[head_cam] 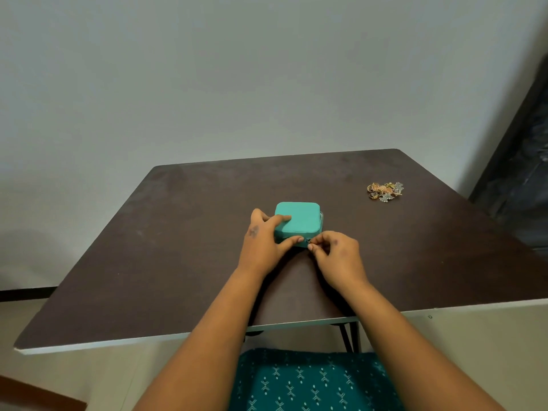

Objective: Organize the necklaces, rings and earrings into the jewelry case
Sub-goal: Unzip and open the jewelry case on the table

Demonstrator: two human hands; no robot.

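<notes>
A small teal jewelry case (302, 219) lies closed in the middle of the dark brown table (178, 247). My left hand (264, 241) rests on its left side, fingers on the lid and thumb along the front edge. My right hand (335, 253) pinches the zipper pull (308, 241) at the case's front right corner. A small heap of jewelry (385, 190), with gold rings and silver flower-shaped earrings, lies at the back right of the table, well away from both hands.
The table's far edge meets a pale wall. Its near edge is white, with black legs (348, 336) underneath. My teal patterned clothing (311, 381) shows below. A dark panel (519, 158) stands at the right.
</notes>
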